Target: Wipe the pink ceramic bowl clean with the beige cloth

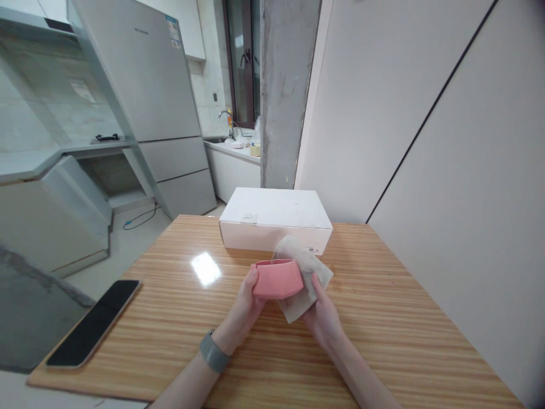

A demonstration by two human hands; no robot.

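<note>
A small pink case point(277, 280), with a bit of thin metal at its top edge, is held above the table in my left hand point(248, 299). My left thumb presses its near left side, and the other fingers are hidden underneath. Against the case's right side lies a light grey cloth point(307, 274), gripped by my right hand point(322, 313) with the thumb on top. Part of the cloth is behind the case, so I cannot see whether it is folded there.
A closed white box point(276, 236) stands at the far side of the wooden table point(179, 341). At the left edge lies a dark phone or tablet point(96, 322). A white wall point(426, 170) borders the table on the right.
</note>
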